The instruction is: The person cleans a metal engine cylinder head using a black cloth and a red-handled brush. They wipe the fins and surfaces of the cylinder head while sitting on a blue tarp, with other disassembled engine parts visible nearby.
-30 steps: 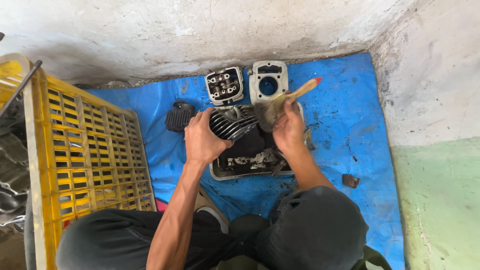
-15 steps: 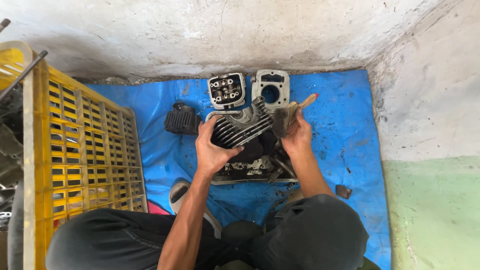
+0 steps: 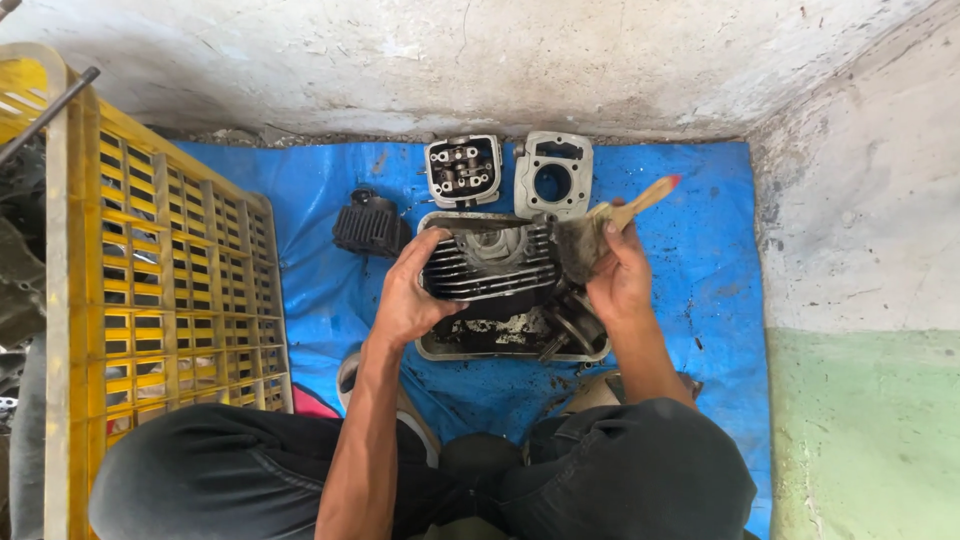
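My left hand (image 3: pixel 408 295) grips a dark finned engine cylinder (image 3: pixel 493 264) by its left side, holding it over a metal tray (image 3: pixel 500 348) that has dirty liquid and small parts in it. My right hand (image 3: pixel 620 275) holds a paintbrush (image 3: pixel 612 222) with a wooden handle and a red tip. Its grimy bristles rest against the right end of the cylinder's fins.
A blue tarp (image 3: pixel 700 260) covers the floor. On it behind the tray lie a cylinder head (image 3: pixel 463 170), a grey cylinder block (image 3: pixel 554 176) and a black finned part (image 3: pixel 368 228). A yellow plastic crate (image 3: pixel 150 300) stands at the left. Concrete walls close in behind and at the right.
The cylinder has been turned and now lies level over the tray. The brush has shifted to its right end, with the handle pointing up and to the right.
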